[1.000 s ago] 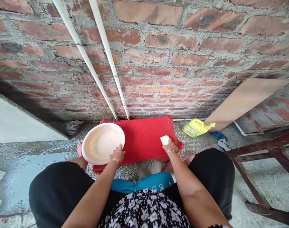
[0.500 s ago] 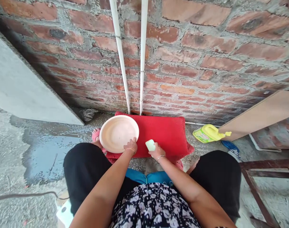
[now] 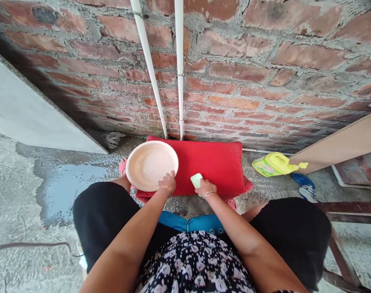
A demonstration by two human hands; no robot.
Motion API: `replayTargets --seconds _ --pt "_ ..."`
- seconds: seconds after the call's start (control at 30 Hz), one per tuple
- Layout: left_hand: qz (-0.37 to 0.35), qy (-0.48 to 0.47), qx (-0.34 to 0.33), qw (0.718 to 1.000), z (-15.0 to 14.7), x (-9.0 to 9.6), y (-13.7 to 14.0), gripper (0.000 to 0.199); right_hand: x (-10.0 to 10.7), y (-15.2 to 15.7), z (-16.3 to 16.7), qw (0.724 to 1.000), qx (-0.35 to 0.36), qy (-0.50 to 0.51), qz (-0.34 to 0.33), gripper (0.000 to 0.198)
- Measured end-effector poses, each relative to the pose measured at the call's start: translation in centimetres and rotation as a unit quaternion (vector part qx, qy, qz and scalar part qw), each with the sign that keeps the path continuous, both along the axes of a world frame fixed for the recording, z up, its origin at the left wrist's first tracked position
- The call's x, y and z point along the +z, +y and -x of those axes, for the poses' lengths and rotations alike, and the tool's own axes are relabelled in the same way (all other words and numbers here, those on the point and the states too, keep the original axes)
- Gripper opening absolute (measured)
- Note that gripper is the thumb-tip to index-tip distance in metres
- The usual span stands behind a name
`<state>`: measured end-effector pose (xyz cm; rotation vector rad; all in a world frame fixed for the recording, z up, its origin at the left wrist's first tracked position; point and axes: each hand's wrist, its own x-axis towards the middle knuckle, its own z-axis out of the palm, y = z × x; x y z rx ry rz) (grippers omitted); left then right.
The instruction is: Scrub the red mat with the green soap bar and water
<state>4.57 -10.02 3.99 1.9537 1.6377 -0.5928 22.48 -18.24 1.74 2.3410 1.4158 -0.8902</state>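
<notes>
A pale pink plastic basin [image 3: 142, 165] rests on the left end of a red mat [image 3: 210, 158] with a rough, shaggy edge. My left hand [image 3: 167, 182] is closed on the basin's near right rim, fingers over the edge. Between the fingers of my right hand [image 3: 206, 188] is a pale green bar of soap [image 3: 196, 180], held just over or on the mat near its front edge; whether it touches I cannot tell. What lies under the mat is hidden.
A yellow detergent jug [image 3: 272, 165] lies on its side at the right, beside a leaning board [image 3: 341, 140]. Two white pipes [image 3: 180, 61] run down the brick wall. A grey slab [image 3: 36, 106] leans at left above a puddle [image 3: 66, 189]. A dark frame [image 3: 341, 254] stands at right.
The view has shifted slightly. My right hand with the soap has moved a little to the right over the mat. My left hand stays on the basin's rim.
</notes>
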Motion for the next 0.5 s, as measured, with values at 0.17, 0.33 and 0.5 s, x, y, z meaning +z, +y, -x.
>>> replayTargets --seconds 0.17,0.33,0.5 --pt "-0.006 -0.008 -0.010 1.000 0.0 0.0 0.0 0.051 0.7 -4.5 -8.7 0.986 -0.138 -0.073 0.049 0.057" --pt "0.020 -0.037 -0.046 0.998 0.4 0.6 1.6 0.045 1.3 -4.3 -8.6 0.985 -0.152 -0.080 0.034 0.058" --pt "0.066 -0.076 -0.102 0.990 1.7 1.3 4.0 0.046 0.3 1.4 2.6 0.998 -0.054 0.041 -0.020 0.054"
